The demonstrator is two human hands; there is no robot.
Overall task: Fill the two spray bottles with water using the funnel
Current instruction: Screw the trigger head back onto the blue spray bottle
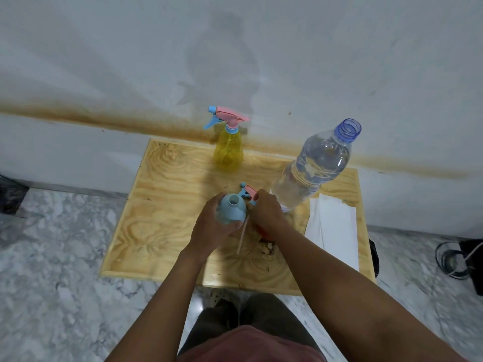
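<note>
Item 1. Pale blue plastic spray bottle body (231,210), cap off, round mouth open and facing up toward the camera; centre of the frame, above the light plywood tabletop (167,205). Held by the left hand (211,231), fingers curled close around its lower sides.

Item 2. Pink and blue trigger spray head (248,192), off the bottle, with a thin white dip tube (242,235) trailing down toward the lower centre. Held by the right hand (266,212), fingers closed on it just right of the blue bottle; the exact finger placement is hidden.

Item 3. Orange-red object (265,235), partly hidden under the right wrist, lying on the tabletop; whether it is the funnel cannot be told.

Item 4. Translucent yellow plastic spray bottle (228,150) with pink and blue trigger head fitted, upright at the far edge of the tabletop, upper centre, well apart from both hands.

Item 5. Large clear plastic water bottle (313,168), blue neck ring, uncapped, partly filled, standing right of centre, near the right hand.

Item 6. Folded white paper sheets (334,228), right side of the tabletop.
</note>
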